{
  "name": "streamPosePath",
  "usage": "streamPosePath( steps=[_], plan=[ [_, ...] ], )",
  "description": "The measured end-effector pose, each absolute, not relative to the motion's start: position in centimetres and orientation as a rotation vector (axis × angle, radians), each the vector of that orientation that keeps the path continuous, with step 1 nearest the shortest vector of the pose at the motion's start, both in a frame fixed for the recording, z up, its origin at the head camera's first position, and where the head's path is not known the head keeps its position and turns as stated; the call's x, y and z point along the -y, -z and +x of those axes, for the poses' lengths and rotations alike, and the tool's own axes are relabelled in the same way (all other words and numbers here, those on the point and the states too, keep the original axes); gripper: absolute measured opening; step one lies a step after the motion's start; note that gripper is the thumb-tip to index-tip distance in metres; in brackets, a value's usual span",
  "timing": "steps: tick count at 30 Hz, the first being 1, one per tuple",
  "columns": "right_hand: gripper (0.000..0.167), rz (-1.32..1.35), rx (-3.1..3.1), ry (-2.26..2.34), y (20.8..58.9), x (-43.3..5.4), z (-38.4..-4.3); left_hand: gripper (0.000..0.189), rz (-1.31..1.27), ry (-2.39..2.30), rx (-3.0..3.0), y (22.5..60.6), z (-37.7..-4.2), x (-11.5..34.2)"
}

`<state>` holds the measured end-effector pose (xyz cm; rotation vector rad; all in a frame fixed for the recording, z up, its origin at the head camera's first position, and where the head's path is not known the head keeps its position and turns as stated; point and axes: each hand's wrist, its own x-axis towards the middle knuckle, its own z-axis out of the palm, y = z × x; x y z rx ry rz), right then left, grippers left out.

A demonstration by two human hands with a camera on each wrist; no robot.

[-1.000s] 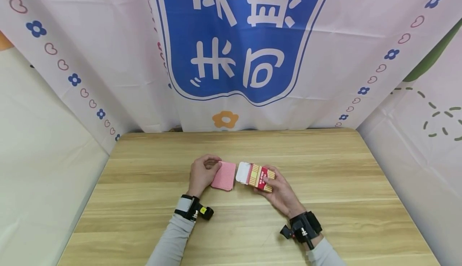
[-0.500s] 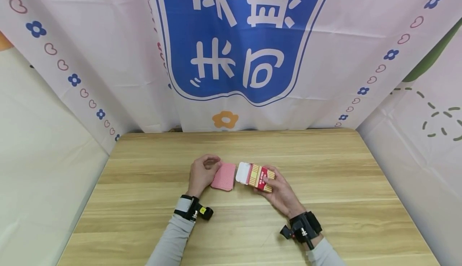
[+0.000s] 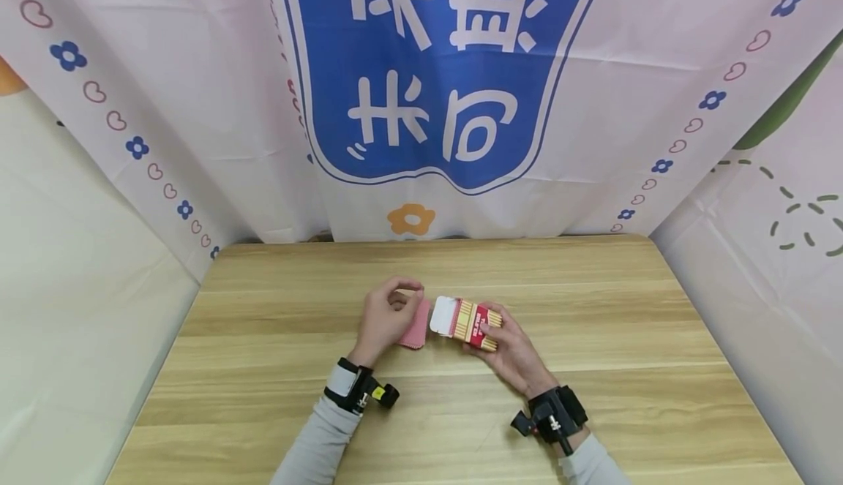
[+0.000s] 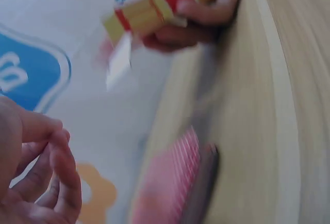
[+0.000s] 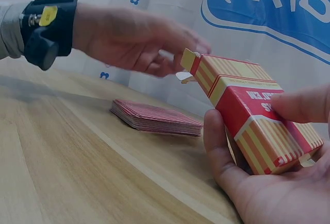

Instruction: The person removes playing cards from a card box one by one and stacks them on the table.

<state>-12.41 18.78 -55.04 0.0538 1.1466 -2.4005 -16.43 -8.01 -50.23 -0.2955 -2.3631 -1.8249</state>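
A deck of playing cards [image 3: 416,331] with red-patterned backs lies stacked on the wooden table. Over it hovers my left hand [image 3: 387,318], which hides part of the deck in the head view. Its fingers are loosely bent, thumb close to the index fingertip, and nothing shows between them in the left wrist view. The right wrist view has the left hand above the deck [image 5: 154,117], fingers near the box's flap end. My right hand [image 3: 516,359] grips a red-and-yellow striped card box [image 3: 466,322], tilted, its white flap folded out toward the left.
The wooden table [image 3: 421,426] reaches back to a white printed curtain [image 3: 230,141] with a blue sign. Pale cloth walls [image 3: 59,287] stand at both sides. A strapped camera [image 3: 385,395] sits on the left wrist, another [image 3: 523,423] on the right.
My left hand has left the deck's left edge and moved right, up over the cards toward the box. The right hand and the card box have stayed in place.
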Motion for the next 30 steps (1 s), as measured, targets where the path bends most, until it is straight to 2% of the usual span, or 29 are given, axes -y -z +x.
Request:
streamPosePath(
  steps=[6,12,21,30],
  plan=[
    [0.055,0.046,-1.139,2.408,54.9,-18.7,-12.5,0.011,-0.517,1.746,2.432,48.7,-14.8,6.2],
    [0.056,0.034,-1.134,2.402,54.9,-18.8,-12.3,0.015,-0.575,1.601,2.553,48.9,-14.2,5.2],
    [0.045,0.022,-1.111,2.409,55.0,-18.9,-12.4,0.024,-0.489,1.742,2.672,49.7,-14.1,4.9],
    [0.052,0.036,-1.11,2.417,54.9,-18.7,-12.3,0.022,-0.397,1.784,2.697,49.8,-14.1,4.9]
  ],
)
